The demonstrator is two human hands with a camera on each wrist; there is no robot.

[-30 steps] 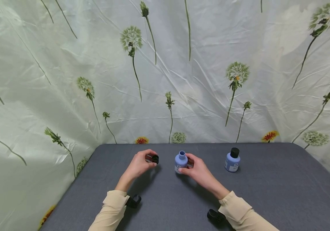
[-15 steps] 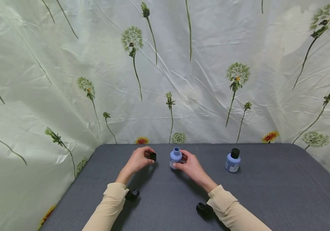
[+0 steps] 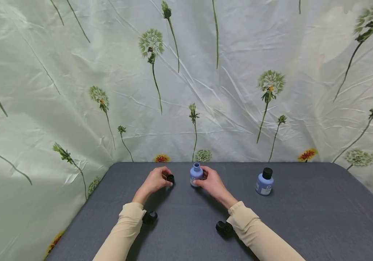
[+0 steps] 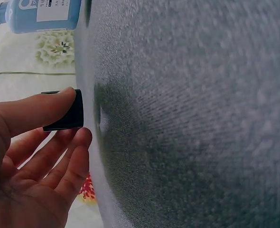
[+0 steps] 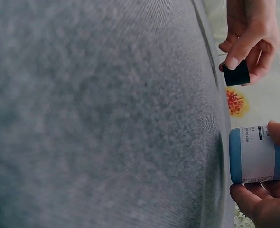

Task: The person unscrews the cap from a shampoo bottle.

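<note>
My left hand (image 3: 154, 181) pinches a black screw cap (image 3: 170, 178) between thumb and fingertips, close over the table. In the left wrist view the thumb presses along one side of the cap (image 4: 74, 113). To its right, my right hand (image 3: 213, 184) grips an uncapped blue bottle (image 3: 195, 174) by its side, thumb in front and fingers behind. The bottle is upright, its open neck facing up. A white printed label (image 5: 257, 154) shows on it in the right wrist view. Cap and bottle are apart, with a short gap between them.
A second blue bottle (image 3: 264, 185) with its black cap on stands upright to the right. The table has a dark grey cloth (image 3: 320, 210). Behind it hangs a pale curtain (image 3: 232, 94) printed with dandelions. Dark wrist cameras sit at both cuffs.
The right hand has carried the bottle left and toward the back of the table. Holding the cap, the left hand has shifted slightly left. The capped bottle has stayed in place.
</note>
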